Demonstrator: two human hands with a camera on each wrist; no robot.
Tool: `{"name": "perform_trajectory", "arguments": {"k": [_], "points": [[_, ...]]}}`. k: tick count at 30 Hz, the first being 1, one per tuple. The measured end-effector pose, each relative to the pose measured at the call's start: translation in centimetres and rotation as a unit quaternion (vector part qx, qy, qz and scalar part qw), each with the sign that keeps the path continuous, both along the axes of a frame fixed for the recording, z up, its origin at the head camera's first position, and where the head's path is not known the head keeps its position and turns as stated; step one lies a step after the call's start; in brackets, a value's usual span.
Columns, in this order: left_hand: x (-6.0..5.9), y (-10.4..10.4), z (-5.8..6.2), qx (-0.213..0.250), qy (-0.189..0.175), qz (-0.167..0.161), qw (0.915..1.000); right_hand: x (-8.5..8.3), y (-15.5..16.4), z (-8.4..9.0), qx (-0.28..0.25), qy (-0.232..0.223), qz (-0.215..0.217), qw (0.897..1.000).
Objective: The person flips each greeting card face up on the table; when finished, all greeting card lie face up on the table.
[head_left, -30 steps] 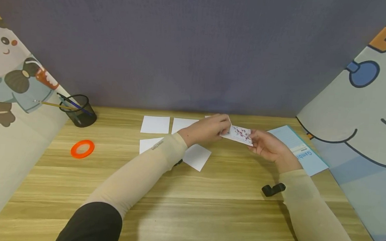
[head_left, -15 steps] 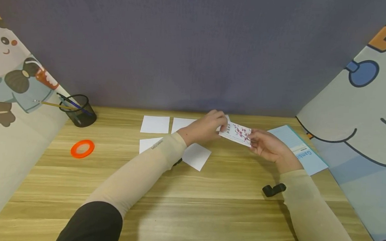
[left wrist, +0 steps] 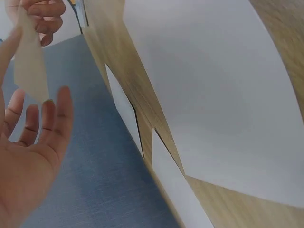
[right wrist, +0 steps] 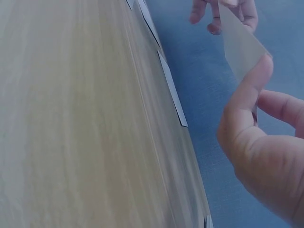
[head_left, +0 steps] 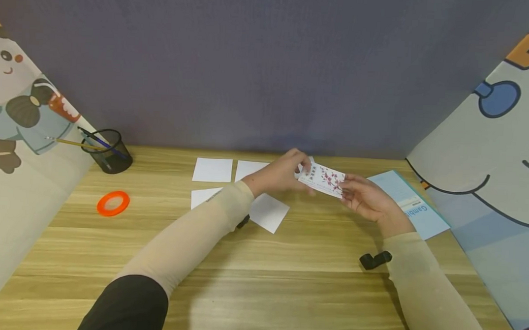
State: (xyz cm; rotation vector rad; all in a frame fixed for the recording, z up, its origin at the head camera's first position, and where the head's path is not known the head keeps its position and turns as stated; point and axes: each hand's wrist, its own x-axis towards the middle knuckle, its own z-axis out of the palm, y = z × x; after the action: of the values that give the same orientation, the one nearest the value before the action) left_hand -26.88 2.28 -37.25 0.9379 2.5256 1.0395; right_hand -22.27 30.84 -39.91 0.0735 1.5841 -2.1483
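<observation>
A small white card point(head_left: 322, 179) printed with red blossoms is held in the air over the back of the wooden table point(head_left: 259, 283). My left hand point(head_left: 282, 174) pinches its left end. My right hand point(head_left: 365, 196) pinches its right end between thumb and fingers. The left wrist view shows the card's plain back point(left wrist: 31, 61) above my left hand's fingers point(left wrist: 59, 114), with the right hand's fingers point(left wrist: 45, 19) at its far end. In the right wrist view my right thumb point(right wrist: 247, 95) presses on the card point(right wrist: 242, 45).
Several white paper squares point(head_left: 212, 170) lie on the table below my left arm. A black pen cup point(head_left: 107, 151) and an orange tape ring point(head_left: 113, 203) sit at the left. A light blue booklet point(head_left: 406, 203) lies at the right and a black clip point(head_left: 374, 260) by my right forearm. Cartoon panels flank the table.
Both hands have lifted the card slightly and tilted its printed face up toward the head camera. The left hand's fingers have shifted along its left end.
</observation>
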Motion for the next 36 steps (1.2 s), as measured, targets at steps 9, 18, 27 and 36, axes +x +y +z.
{"name": "perform_trajectory", "arguments": {"k": [9,18,27,36], "points": [[-0.1,0.4,0.6,0.069,-0.053,0.075,0.9934,0.2,0.0,-0.1,0.009,0.013,0.003,1.0],[-0.1,0.7,0.2,0.072,-0.093,0.127,0.9849,0.5,-0.1,-0.1,0.032,0.014,0.004,0.999],[-0.1,0.8,-0.2,0.069,-0.181,0.138,0.9713,0.4,-0.6,-0.4,0.123,0.043,0.013,0.991],[0.1,1.1,-1.0,0.015,-0.175,0.133,0.9754,0.1,-0.8,-0.7,0.238,0.057,0.045,0.969]]}}
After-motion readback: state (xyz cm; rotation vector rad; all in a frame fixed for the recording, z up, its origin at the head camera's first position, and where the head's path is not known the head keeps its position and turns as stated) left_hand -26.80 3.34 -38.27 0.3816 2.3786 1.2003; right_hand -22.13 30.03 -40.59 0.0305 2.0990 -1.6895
